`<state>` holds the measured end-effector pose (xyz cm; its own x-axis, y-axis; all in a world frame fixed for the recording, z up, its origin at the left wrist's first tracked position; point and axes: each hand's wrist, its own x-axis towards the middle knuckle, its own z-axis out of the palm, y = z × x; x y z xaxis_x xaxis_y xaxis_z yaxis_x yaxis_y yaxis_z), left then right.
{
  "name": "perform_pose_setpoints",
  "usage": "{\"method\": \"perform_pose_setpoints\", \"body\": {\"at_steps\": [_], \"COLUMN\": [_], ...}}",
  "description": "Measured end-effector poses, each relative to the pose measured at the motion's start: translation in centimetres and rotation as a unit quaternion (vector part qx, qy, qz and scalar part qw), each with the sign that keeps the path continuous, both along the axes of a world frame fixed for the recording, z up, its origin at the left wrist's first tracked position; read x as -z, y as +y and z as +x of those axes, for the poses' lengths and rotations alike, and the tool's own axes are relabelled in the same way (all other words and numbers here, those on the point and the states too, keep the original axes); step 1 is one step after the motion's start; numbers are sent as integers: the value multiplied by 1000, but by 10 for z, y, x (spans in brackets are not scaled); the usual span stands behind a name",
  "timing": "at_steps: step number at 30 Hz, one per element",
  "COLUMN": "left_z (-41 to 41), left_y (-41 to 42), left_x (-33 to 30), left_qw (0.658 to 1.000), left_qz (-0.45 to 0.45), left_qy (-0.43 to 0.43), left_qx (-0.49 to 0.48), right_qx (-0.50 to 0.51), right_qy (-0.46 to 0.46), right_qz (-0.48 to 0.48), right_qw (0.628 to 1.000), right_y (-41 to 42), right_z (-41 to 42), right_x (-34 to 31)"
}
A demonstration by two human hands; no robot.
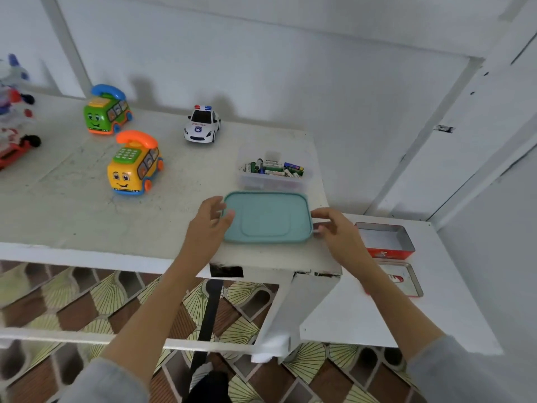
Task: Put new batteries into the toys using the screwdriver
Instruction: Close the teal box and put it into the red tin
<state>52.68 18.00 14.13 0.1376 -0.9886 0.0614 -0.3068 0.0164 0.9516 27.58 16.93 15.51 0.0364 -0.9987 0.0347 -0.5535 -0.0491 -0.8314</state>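
Note:
A teal lid (267, 218) lies flat on the white table (87, 216) near its front edge. My left hand (207, 228) grips the lid's left edge, thumb on top. My right hand (337, 231) pinches its right edge. Just behind the lid stands a clear plastic box (274, 173) filled with several batteries. A yellow telephone bus toy (134, 165), a green telephone bus toy (107, 112) and a white police car toy (202, 125) stand further back on the table. No screwdriver shows.
A red and white toy (14, 117) sits at the far left edge. On a lower white shelf at the right lie an open red tin (386, 239) and its lid (405, 279). A wall rises behind the table. Patterned floor shows below.

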Motion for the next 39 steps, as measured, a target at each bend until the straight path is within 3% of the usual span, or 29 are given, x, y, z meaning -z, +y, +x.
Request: {"method": "perform_pose_setpoints", "body": {"at_steps": [8,13,19,26,39], "left_z": [2,0,-19,-28,-10], "left_y": [8,14,22,9,-99], "left_x": [-14,-22,-28,-29,-37], "left_qw": [958,940,963,978,997], "left_qz": [15,-33,-85,-136,-57], "left_qy": [280,338,246,141,46], "left_qx": [-58,-36,-68,-65,-1], "right_qx": [15,77,158,233,163], "right_qy": [-155,-218,-307,-293,-200], "right_qz": [-65,-101,-165,-190,-100], "right_qw": [986,968,924,908,961], "right_y": [19,20,20,-1,-92], "right_z": [-7,-8,4,17,22], "right_x": [-4,-17,-37,-38,-29]}}
